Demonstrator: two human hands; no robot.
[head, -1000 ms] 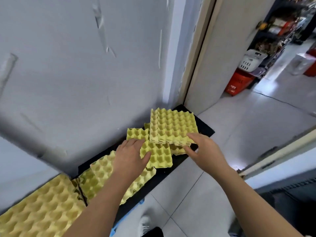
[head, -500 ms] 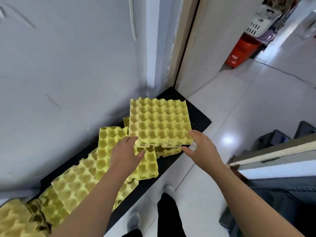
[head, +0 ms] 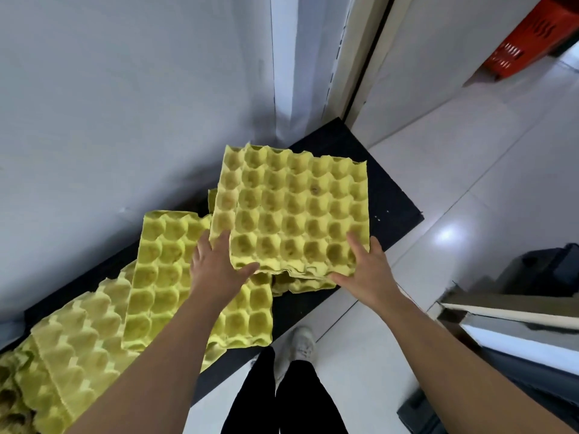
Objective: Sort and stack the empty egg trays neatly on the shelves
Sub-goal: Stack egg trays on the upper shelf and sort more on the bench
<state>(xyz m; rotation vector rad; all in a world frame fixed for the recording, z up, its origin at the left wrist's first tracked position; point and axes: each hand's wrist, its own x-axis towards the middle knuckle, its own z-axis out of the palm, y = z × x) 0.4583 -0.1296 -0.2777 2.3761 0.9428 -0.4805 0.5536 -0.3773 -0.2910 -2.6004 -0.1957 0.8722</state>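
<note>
A stack of yellow egg trays lies cup-side up at the right end of a low black shelf against the wall. My left hand grips its near left corner, thumb under the edge. My right hand holds the near right corner, fingers on top. Under my left forearm lies another yellow tray, partly under the stack. More trays sprawl bumps-up further left, overlapping untidily.
A white wall runs behind the shelf, with a door frame at its right end. An orange basket stands far right on the tiled floor. A metal-edged unit juts in at right. My legs and a shoe are below.
The camera has tipped down and closer. Both hands have closed in on the near corners of the tray stack; the left hand left the lower tray and now grips the stack.
</note>
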